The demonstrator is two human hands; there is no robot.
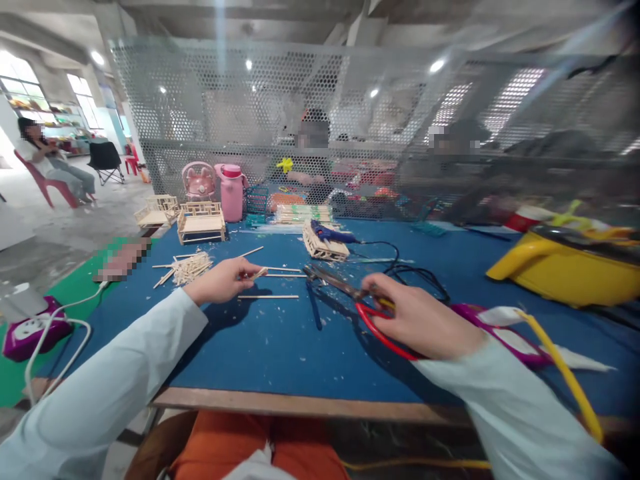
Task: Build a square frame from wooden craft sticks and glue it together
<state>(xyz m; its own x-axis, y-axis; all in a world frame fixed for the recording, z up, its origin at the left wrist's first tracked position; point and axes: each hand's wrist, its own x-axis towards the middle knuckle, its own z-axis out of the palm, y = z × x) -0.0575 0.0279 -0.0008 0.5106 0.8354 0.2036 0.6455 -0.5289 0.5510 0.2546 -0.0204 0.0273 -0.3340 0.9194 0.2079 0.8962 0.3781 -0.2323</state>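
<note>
Sticks [261, 272] sit pinched in the left hand's [220, 280] grip; the right hand [420, 320] holds scissors [334, 281], blades towards ten o'clock. A slack pinch could skew any cut.

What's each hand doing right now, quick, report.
Left hand: closed, pinching thin wooden sticks between its fingers.
Right hand: closed on the red-handled scissors, blades pointing toward the left hand's sticks.

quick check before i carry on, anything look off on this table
The blue glue gun lies on a small stick model rather than a stand, which looks odd; pale scraps litter the blue tabletop.
</note>
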